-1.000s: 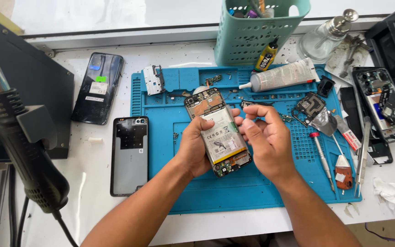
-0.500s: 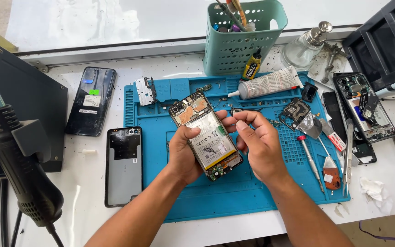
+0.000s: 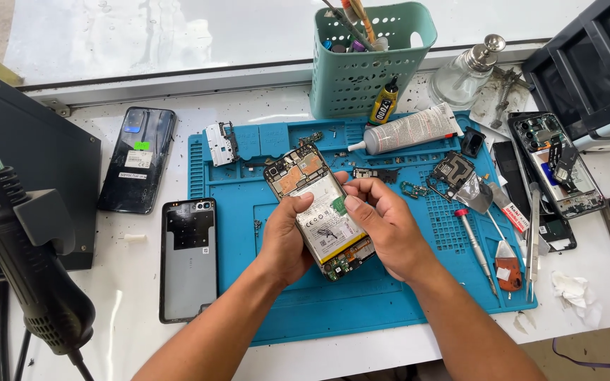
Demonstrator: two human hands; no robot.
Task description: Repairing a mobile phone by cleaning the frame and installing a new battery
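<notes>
Blue silicone work mat [image 3: 390, 310] under both hands; opened phone [image 3: 319, 208] held above it, back cover off, battery showing; left hand [image 3: 287, 236] grips its left edge; right hand [image 3: 383, 226] clasps the right edge, thumb on battery; screwdriver [image 3: 476, 247] nearby.

I count two hands, my left hand [image 3: 287, 240] and right hand [image 3: 386, 229], around one opened phone [image 3: 319, 212] at centre frame. One blue mat [image 3: 248, 282] lies beneath. At left: one intact phone [image 3: 138, 160], one back cover [image 3: 188, 257], one heat gun [image 3: 15, 240]. Upper centre: one green basket [image 3: 372, 60], one glue tube [image 3: 411, 129]. At right: one glass bottle [image 3: 469, 70], one screwdriver [image 3: 476, 247], one more opened phone [image 3: 558, 162].
</notes>
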